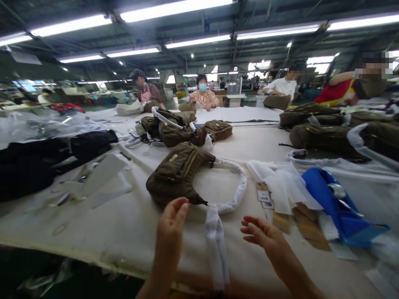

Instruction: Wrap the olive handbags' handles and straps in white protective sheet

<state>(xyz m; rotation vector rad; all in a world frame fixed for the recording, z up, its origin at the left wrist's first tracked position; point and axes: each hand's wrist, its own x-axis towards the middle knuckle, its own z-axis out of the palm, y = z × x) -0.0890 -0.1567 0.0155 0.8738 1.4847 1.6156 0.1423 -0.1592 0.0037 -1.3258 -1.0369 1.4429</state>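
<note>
A dark olive shoulder bag (171, 170) lies on the white-covered table in front of me, its strap wrapped in white tissue (238, 191) and curving out to the right. From the strap's near end a loose white strip (216, 245) trails toward the table's front edge. My left hand (173, 218) is at the bag's near corner, fingers extended; whether it touches the fabric I cannot tell. To the right of the strip, my right hand (260, 232) hovers with its fingers apart and nothing in them.
More olive bags (177, 126) are heaped behind, others (324, 137) at right. Tags (264, 195), white paper sheets (283, 187) and a blue box-like holder (333, 203) lie right. Black fabric (28, 166) and clear plastic (40, 124) cover the left. Several people work across the table.
</note>
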